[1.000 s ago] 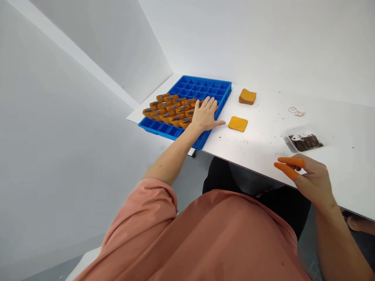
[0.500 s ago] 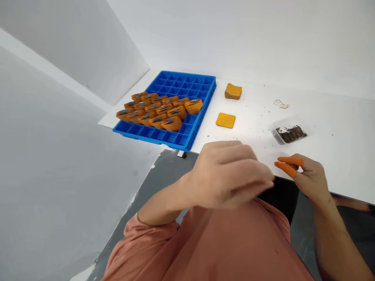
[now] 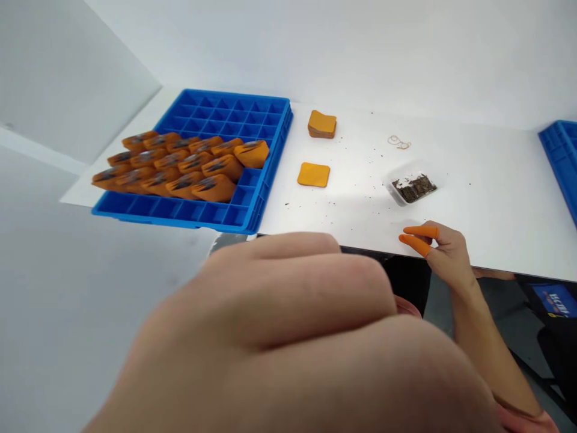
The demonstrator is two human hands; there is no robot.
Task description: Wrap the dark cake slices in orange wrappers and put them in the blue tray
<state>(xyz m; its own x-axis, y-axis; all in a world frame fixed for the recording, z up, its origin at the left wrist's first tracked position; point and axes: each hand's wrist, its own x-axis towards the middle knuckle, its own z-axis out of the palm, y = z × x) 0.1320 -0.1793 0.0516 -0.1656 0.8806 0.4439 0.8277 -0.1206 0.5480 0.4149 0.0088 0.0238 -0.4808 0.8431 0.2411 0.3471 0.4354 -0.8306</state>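
The orange rubber finger cots (image 3: 421,231) on my right hand (image 3: 446,255) stand slightly apart, pinching nothing. My left hand (image 3: 279,325) curls close and blurred; I cannot tell whether it holds anything. At ten o'clock, a blue plastic compartment tray (image 3: 225,114) has orange folded pieces (image 3: 214,188) filling its lower-left cells, while its upper rows stand empty. A flat orange square pad (image 3: 313,174) lies bare on the table (image 3: 496,156) at eleven o'clock.

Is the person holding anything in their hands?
The right hand holds nothing; its orange finger cots touch nothing. The left hand is curled and blurred near the camera, so I cannot tell.
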